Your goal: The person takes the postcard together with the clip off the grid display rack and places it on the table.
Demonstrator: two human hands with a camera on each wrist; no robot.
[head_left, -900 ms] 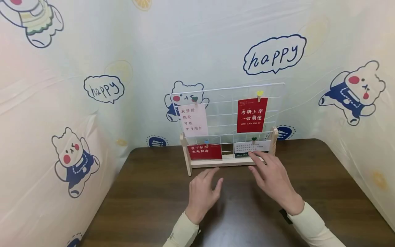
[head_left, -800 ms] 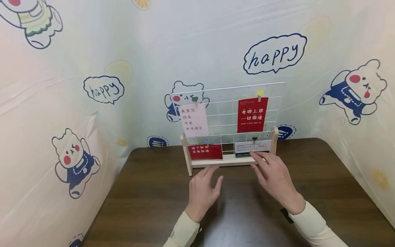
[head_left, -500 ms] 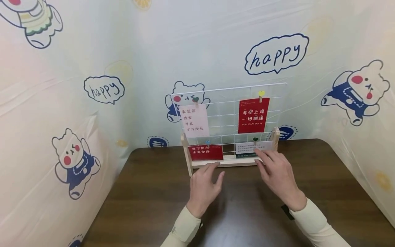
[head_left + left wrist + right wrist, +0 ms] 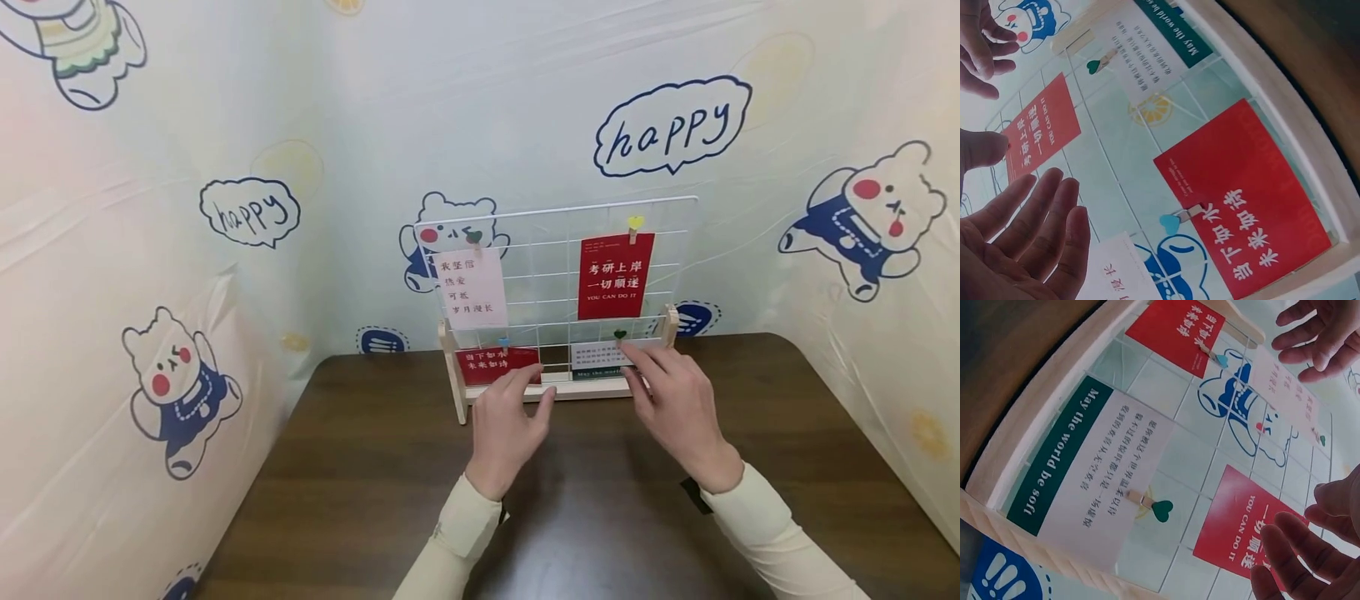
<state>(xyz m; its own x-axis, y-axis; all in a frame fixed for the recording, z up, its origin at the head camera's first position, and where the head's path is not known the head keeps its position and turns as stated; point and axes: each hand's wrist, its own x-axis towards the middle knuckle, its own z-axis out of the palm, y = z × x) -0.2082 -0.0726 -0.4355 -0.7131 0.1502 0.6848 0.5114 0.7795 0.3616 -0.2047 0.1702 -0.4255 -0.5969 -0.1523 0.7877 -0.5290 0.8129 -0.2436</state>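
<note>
A white wire grid [image 4: 558,250] stands upright in a pale wooden base [image 4: 592,389], with cards held on it by small heart-topped clothespins. My left hand [image 4: 510,429] hovers before the lower-left red card [image 4: 491,367], near its light-blue heart clothespin [image 4: 1170,223]. My right hand [image 4: 678,408] is near the white-and-green card [image 4: 1094,465] at lower right, which has a dark green heart clothespin [image 4: 1162,510]. Relaxed, slightly bent fingers show on both hands in the wrist views, holding nothing. Higher up hang a pale pink card [image 4: 471,287] and a taller red card [image 4: 615,277].
The rack is near the back edge of a dark wooden table [image 4: 360,475]. Behind and beside it hangs a pale curtain [image 4: 450,92] printed with bears and "happy" bubbles. A yellow heart clothespin [image 4: 636,224] tops the taller red card.
My left hand has moved up and slightly right, closer to the rack. The right hand has risen a little along the white-and-green card. The cards stay on the grid.
</note>
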